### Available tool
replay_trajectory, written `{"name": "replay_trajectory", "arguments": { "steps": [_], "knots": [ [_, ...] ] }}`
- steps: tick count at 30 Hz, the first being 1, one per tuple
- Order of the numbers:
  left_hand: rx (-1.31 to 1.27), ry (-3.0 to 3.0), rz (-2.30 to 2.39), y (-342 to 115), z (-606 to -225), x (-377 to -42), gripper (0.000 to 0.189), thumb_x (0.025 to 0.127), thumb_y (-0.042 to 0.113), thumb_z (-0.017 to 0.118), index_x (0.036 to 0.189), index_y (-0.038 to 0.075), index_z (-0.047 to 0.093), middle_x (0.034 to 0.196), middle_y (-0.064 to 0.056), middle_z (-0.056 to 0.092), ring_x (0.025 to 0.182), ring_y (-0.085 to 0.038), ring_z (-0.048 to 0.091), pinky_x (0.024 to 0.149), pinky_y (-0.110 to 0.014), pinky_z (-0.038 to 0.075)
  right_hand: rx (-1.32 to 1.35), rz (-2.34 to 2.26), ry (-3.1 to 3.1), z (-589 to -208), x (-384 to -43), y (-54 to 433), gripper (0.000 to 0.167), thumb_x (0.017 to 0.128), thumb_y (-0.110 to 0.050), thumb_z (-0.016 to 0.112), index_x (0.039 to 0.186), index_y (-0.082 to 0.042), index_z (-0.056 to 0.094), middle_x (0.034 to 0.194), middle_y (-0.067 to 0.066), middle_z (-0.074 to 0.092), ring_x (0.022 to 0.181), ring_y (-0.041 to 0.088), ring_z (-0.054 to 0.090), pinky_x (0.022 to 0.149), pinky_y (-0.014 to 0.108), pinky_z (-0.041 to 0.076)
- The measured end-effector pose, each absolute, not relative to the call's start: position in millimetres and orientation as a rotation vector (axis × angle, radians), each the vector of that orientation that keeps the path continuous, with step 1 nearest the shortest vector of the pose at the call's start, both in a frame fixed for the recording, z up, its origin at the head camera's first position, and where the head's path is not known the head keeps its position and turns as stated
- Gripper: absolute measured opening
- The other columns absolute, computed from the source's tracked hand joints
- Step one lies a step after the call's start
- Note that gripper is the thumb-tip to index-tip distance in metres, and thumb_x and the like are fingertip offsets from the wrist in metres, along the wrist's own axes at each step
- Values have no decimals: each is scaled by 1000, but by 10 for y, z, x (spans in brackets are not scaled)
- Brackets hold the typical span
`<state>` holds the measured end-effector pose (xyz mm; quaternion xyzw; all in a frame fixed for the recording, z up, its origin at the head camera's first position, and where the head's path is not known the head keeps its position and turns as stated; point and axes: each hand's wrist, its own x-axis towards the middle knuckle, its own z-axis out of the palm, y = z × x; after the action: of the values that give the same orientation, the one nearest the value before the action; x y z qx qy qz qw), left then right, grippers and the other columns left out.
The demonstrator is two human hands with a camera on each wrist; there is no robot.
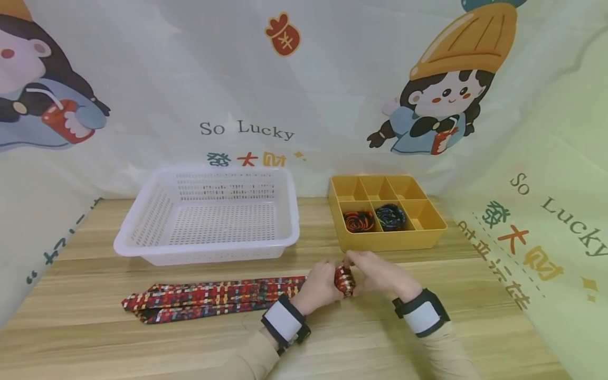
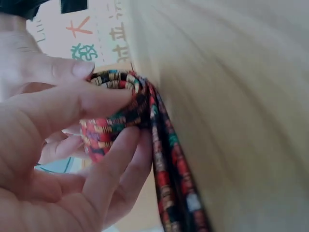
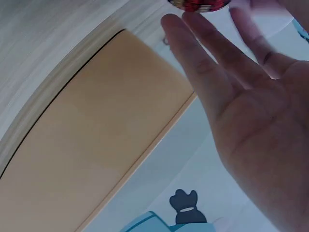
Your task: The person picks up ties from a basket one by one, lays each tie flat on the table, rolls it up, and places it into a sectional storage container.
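A red, black and yellow patterned necktie lies lengthwise on the table, its right end wound into a roll. My left hand grips this roll from the left; in the left wrist view its thumb and fingers wrap the coil, and the flat tail runs off below. On the other side, my right hand holds the coil with its fingertips. The right wrist view shows that hand with bent fingers at the coil's edge, most of which is out of frame.
Behind the hands stands a yellow divided box. Its front compartments hold an orange-and-black rolled tie and a dark blue-green one. A white perforated basket is at the back left. Printed cloth hangs behind the table.
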<state>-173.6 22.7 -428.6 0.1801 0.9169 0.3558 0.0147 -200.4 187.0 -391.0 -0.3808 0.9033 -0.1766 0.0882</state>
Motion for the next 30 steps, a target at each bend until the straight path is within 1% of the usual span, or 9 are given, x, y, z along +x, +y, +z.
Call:
{"name": "replay_trajectory", "arguments": {
  "steps": [5,9,12,13,17,20,23,27,30],
  "knots": [
    [537,2801,1173,230,-4341,-1738,49,61,-3,78,105,-5,57,102,-19,59,99,-32,55,83,-43,52,-1285,-551,2665,-3919,-2011,1867,35,67,-5,81,96,-7,62,95,3,66,90,15,62,80,30,54],
    [625,2885,1105,224,-4434,-1771,42,62,9,79,96,-1,57,90,-12,60,85,-24,57,72,-32,51,-1327,-500,2718,-3938,-1984,1770,25,66,-3,78,86,-9,66,83,0,65,75,7,58,67,20,50],
    [656,2936,1043,215,-4380,-1770,34,62,16,81,86,3,59,77,-4,59,67,-14,52,57,-22,42,-1333,-417,2782,-3963,-1959,1694,19,65,-2,79,80,-8,67,76,0,63,67,5,53,60,17,46],
    [626,2916,1038,212,-4261,-1726,31,62,13,81,82,1,61,74,-4,59,64,-13,51,55,-21,41,-1338,-399,2795,-3972,-1955,1681,19,65,-1,78,79,-8,67,75,0,62,66,5,52,59,17,46],
    [633,2885,1118,191,-4238,-1750,21,61,7,80,70,2,62,62,-2,57,53,-7,41,45,-17,33,-1280,-461,2779,-4005,-1979,1715,30,64,0,80,85,-2,59,82,4,58,72,11,54,63,21,48],
    [537,2823,1159,173,-4248,-1769,24,59,3,80,73,-1,62,64,-5,59,51,-9,44,44,-18,36,-1193,-574,2704,-4004,-2006,1784,43,64,-1,82,95,-4,52,95,6,58,87,17,58,75,28,52],
    [453,2794,1146,153,-4258,-1783,29,56,1,82,75,-2,61,65,-4,56,51,-11,44,43,-19,36,-1194,-631,2635,-3990,-2019,1817,44,67,-3,81,101,-5,53,102,7,62,95,21,61,82,35,54],
    [485,2811,1035,119,-4222,-1788,29,57,7,84,73,1,60,62,-1,53,51,-10,42,43,-20,33,-1274,-599,2641,-3985,-2022,1785,31,70,-4,78,96,-5,60,93,4,65,85,14,62,74,29,55],
    [538,2803,982,82,-4151,-1791,31,59,12,86,78,2,63,66,-3,59,53,-10,45,46,-20,35,-1300,-503,2721,-3986,-1996,1738,27,68,-5,79,91,-5,63,87,3,64,75,9,57,66,21,51]
  ]
}}
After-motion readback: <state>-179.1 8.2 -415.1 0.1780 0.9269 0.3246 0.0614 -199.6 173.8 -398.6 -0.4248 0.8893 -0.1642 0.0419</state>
